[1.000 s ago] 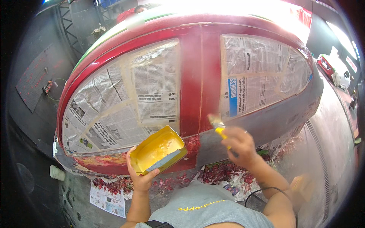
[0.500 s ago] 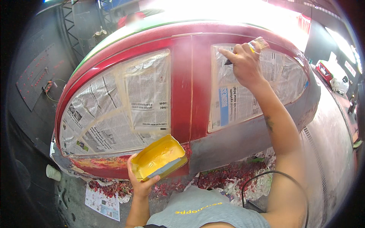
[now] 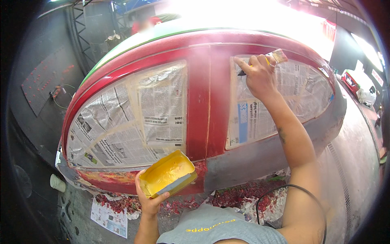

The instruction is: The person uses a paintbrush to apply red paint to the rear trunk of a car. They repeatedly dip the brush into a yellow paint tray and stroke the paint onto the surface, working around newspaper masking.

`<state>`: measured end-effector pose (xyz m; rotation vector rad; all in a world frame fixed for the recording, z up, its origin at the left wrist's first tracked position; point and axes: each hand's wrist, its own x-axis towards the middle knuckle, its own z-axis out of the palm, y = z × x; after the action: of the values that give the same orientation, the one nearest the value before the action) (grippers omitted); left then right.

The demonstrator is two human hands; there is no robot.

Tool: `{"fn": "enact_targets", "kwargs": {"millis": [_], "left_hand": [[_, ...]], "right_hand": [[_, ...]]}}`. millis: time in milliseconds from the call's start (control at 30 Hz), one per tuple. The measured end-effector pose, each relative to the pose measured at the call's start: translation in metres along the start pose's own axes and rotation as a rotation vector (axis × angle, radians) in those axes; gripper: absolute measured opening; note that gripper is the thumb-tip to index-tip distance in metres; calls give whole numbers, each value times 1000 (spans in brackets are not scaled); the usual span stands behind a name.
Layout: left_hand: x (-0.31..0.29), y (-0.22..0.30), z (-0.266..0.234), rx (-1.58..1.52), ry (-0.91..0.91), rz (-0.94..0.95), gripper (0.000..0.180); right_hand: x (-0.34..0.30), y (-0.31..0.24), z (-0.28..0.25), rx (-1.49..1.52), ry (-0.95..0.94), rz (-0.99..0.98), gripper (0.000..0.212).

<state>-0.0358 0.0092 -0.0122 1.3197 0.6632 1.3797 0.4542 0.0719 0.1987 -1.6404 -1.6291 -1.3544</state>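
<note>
My left hand is closed on the lower left edge of a yellow rectangular container, tilted so that its wet-looking inside shows. My right hand, raised to the upper part of the rear window, is wrapped round a paintbrush with a yellow and black handle. Its bristles point up and right, beside the red window frame; whether they touch it I cannot tell. Before me stands a car body with red upper frames and a grey lower panel. Newspaper and tape cover both its side windows.
Red paint scrapings lie along the floor under the car. A printed sheet and a white tub sit at the lower left. A black cable loops by my right arm. Part of another person shows beyond the roof.
My view has shifted slightly, so the car appears a little lower and further right. The brush and my right hand stay near the top of the window. Both grips are unchanged.
</note>
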Motion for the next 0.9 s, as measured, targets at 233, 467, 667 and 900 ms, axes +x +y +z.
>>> {"fn": "enact_targets", "kwargs": {"millis": [233,467,667,900], "left_hand": [[7,-1,-3,32,4,3,114],[15,-2,1,2,5,-22,115],[17,2,8,-3,-5,-2,115],[10,6,9,2,-15,34,115]], "right_hand": [[-1,0,7,-38,-1,10,60],[-2,-6,9,-103,-14,24,62],[-6,2,-2,-58,22,27,62],[-8,9,-14,1,-35,26,61]]}}
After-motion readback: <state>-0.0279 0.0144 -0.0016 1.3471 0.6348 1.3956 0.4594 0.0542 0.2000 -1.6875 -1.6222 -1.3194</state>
